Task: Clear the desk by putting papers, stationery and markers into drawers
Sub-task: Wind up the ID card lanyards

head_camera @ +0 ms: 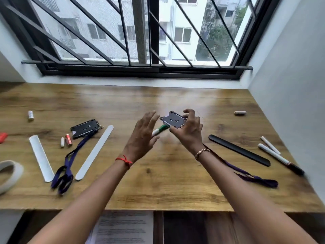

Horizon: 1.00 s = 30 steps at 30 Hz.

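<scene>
Our right hand (189,131) pinches the badge holder (174,120) just above the desk (175,182), our left hand (142,136) spread open near the green marker (161,129), and that trailing lanyard (255,177) could snag and drag clutter off the edge.

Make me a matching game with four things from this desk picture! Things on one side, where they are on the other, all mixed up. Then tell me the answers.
Things:
1 red battery
2 black strip
3 printed paper
4 middle card holder

Places:
A in the right hand
B under the front edge of the desk
C on the desk's left half
D on the desk's right half

Pairs: 1-C, 2-D, 3-B, 4-A.
</scene>
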Motion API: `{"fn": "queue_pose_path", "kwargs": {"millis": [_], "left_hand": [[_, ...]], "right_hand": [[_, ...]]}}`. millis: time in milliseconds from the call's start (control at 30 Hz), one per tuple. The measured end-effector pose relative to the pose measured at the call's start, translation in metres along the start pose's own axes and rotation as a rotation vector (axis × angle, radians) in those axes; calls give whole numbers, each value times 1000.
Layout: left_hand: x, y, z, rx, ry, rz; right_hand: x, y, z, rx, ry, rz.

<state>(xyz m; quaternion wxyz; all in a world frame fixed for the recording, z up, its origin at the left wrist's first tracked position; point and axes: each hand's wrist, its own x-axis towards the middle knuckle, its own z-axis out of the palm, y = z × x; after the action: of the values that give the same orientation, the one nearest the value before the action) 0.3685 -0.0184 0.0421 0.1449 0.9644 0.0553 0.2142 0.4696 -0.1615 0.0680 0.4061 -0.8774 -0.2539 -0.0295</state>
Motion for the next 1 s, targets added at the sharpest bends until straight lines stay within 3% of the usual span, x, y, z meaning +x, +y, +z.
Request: {"fn": "queue_pose_path", "kwargs": {"millis": [167,433,600,767,900,1000], "left_hand": [[-17,65,3,-6,-35,146],[-36,117,-17,-239,132,60],[-41,137,-36,-522,123,-120],[-46,146,-62,-884,86,-389],[-50,157,-92,-1200,97,-520],[-50,155,-104,-1274,92,-617]], "right_hand": [[-47,-2,-31,103,-21,5],[-89,-7,-72,304,4,3],[-103,-4,-81,542,-89,150],[-114,-3,-90,612,-129,304],[-132,-17,-106,675,-273,274],[-144,-25,-110,809,-296,294]]}}
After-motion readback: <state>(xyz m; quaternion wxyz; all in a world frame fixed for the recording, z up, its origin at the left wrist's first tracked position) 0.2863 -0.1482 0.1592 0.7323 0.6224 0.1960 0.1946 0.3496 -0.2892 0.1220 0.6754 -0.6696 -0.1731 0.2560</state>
